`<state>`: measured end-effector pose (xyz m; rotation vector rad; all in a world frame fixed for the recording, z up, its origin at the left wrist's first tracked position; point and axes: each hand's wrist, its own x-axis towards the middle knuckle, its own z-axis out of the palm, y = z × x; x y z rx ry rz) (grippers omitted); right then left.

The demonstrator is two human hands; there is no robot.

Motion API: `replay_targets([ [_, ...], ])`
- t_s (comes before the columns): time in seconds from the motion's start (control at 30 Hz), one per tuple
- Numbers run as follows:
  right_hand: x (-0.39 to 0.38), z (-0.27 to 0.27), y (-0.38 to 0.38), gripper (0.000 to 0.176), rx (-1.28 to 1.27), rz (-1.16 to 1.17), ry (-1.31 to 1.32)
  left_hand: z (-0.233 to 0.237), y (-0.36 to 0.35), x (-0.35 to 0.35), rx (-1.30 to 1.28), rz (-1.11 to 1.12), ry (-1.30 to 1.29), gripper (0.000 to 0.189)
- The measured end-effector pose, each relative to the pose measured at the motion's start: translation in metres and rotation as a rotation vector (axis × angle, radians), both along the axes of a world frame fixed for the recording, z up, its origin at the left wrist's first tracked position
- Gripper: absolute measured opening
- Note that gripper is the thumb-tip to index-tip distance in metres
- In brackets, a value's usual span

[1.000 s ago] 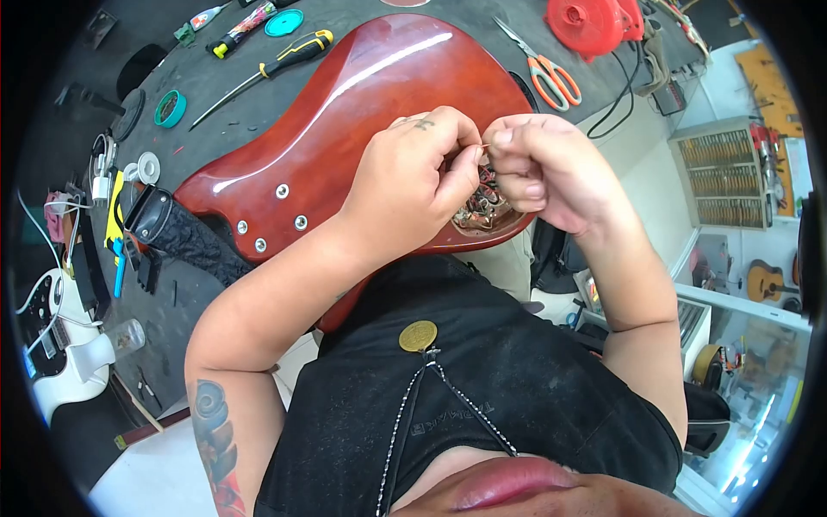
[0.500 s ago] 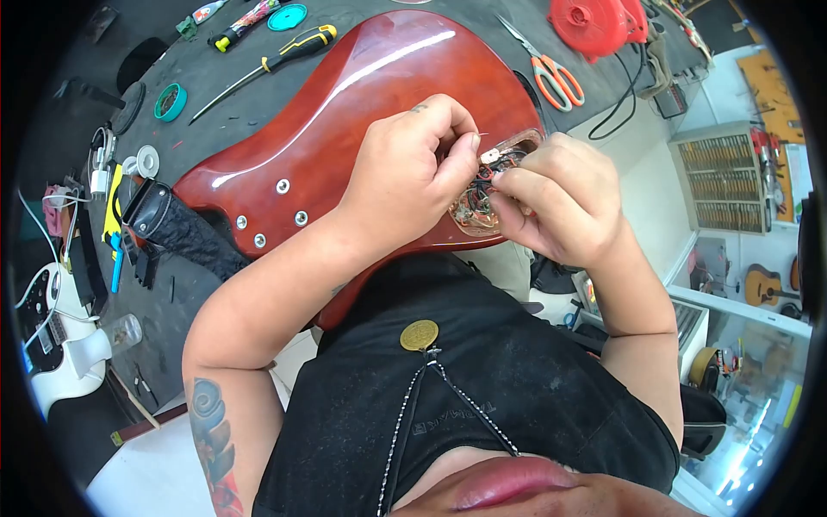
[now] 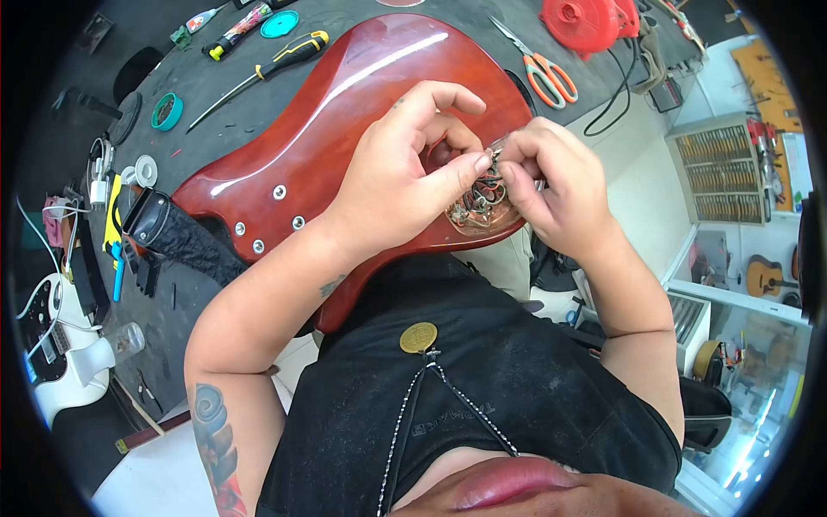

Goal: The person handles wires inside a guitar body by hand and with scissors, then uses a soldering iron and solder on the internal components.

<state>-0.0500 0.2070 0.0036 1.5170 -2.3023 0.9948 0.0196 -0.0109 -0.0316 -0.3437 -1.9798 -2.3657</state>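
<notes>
A glossy red-brown electric guitar body (image 3: 345, 129) lies back side up on the dark work table. Near its lower right edge, an open control cavity (image 3: 482, 222) shows copper-coloured walls and a tangle of wires (image 3: 476, 202). Over that cavity my left hand (image 3: 388, 168) pinches what looks like a thin wire between thumb and a curled finger, its index finger lifted. Opposite it, with fingertips almost touching, my right hand (image 3: 560, 185) is closed in a pinch on a wire too. The fingers partly hide the held pieces and the cavity's upper part.
Beyond the guitar lie a long yellow-black screwdriver (image 3: 293, 55), orange-handled scissors (image 3: 550, 79) and a red round device (image 3: 590, 21) with a black cord. A teal dish (image 3: 168, 112) sits further left. A black fuzzy support (image 3: 185, 234) lies by the guitar's left end.
My right hand has shifted up and left, closer to my left fingertips. My left index finger has lifted away from the thumb. More of the cavity's lower part shows.
</notes>
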Motion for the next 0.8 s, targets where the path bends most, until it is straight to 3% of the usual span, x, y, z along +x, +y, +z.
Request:
replay_targets([
  [0.03,0.003,0.001,0.001,0.010,0.029,-0.061,-0.160,0.002,0.000,0.001,-0.089,0.022,0.018,0.046],
  [0.07,0.006,0.003,0.000,0.010,0.028,-0.066,-0.160,0.003,0.000,0.002,-0.178,0.044,0.037,0.048],
  [0.13,0.011,0.004,-0.001,0.013,-0.149,-0.175,-1.259,-0.001,0.002,0.002,-0.240,0.079,0.108,0.048],
  [0.17,0.004,-0.001,0.006,0.015,-0.259,-0.090,-1.566,-0.003,0.003,0.002,-0.300,0.122,0.182,0.048],
  [0.2,-0.001,0.003,0.010,0.013,-0.370,-0.033,-1.703,-0.002,0.003,0.002,-0.303,0.113,0.182,0.048],
  [0.27,-0.029,0.005,0.022,0.018,-0.423,-0.197,-1.217,-0.002,0.002,0.002,-0.213,0.106,0.067,0.048],
  [0.33,-0.081,-0.005,0.037,0.025,-0.272,-0.456,-0.312,-0.012,0.004,-0.003,-0.172,0.144,0.132,0.045],
  [0.37,-0.101,-0.010,0.044,0.025,-0.274,-0.461,-0.308,-0.014,0.005,-0.006,-0.130,0.185,0.197,0.042],
  [0.43,-0.138,-0.024,0.055,0.030,0.136,-0.683,-0.190,-0.011,0.005,-0.003,-0.119,0.170,0.166,0.040],
  [0.57,-0.155,-0.062,0.052,0.043,0.461,-0.648,0.062,-0.013,0.003,-0.006,-0.169,0.169,0.188,0.024],
  [0.7,-0.159,-0.045,0.043,0.044,0.585,-0.700,-0.064,-0.012,0.005,-0.006,-0.153,0.123,0.117,0.012],
  [0.77,-0.164,-0.039,0.042,0.048,0.789,-0.779,-0.180,-0.003,-0.001,-0.006,-0.410,0.048,0.149,0.007],
  [0.8,-0.168,-0.040,0.046,0.048,0.784,-0.786,-0.178,-0.002,0.000,-0.006,-0.413,0.044,0.156,0.007],
])
